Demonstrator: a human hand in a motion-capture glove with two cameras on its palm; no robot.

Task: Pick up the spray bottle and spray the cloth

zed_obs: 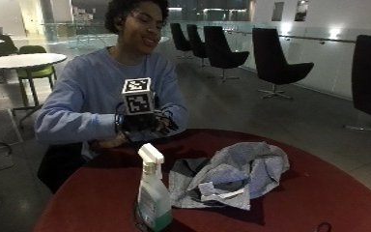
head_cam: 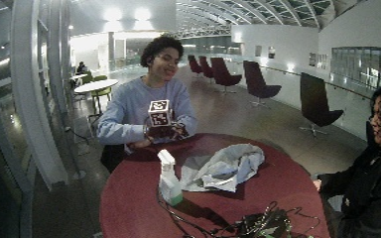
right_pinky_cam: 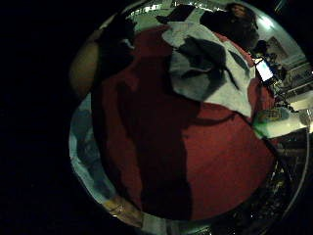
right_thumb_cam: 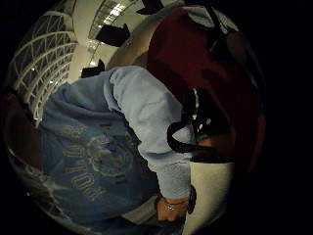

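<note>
**Gloved hand raised at far edge, bottle untouched**

The person sits at the far side of the round red table (zed_obs: pixel 314 193). The gloved right hand (zed_obs: pixel 148 122) is held above the table's far edge, in front of the chest, fingers loosely curled and gripping nothing. The bare left hand (zed_obs: pixel 113 141) rests on the table edge just below it. The spray bottle (zed_obs: pixel 152 193) stands upright near the table's near-left edge, well apart from the gloved hand. The grey cloth (zed_obs: pixel 237 176) lies crumpled at the table's middle, just right of the bottle. Cables (head_cam: pixel 243 225) lie at the table's near edge.
</note>
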